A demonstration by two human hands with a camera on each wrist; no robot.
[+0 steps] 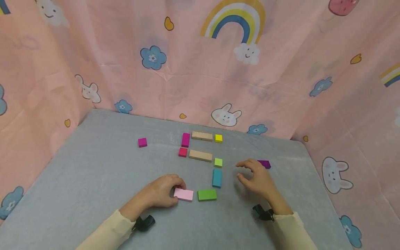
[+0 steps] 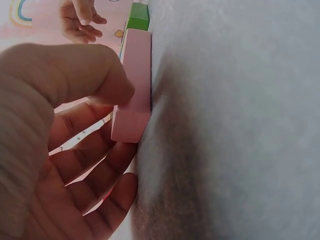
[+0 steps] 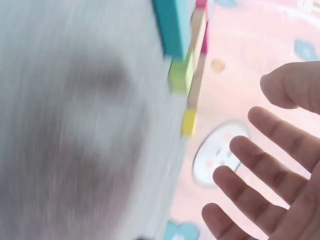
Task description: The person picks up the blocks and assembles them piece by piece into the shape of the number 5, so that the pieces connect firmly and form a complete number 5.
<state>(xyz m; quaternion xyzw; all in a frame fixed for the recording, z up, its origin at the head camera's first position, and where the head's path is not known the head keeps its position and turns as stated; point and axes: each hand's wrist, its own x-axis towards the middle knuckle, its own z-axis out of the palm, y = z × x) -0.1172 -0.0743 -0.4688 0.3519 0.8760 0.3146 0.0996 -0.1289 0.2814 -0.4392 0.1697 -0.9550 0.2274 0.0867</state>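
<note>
On the grey table, a pink block lies flat, pinched at its left end by the thumb and fingers of my left hand. In the left wrist view the thumb presses the near face of the pink block, and fingers curl behind it. A green block lies just right of the pink one, a small gap between them. Above it stands a blue block lengthwise, then a lime cube. My right hand hovers right of the blue block, fingers spread and holding nothing.
Farther back lie two wooden blocks, a red block, a magenta block and a yellow cube. A magenta cube sits apart at left. A purple block lies partly behind my right hand. A pink curtain borders the table.
</note>
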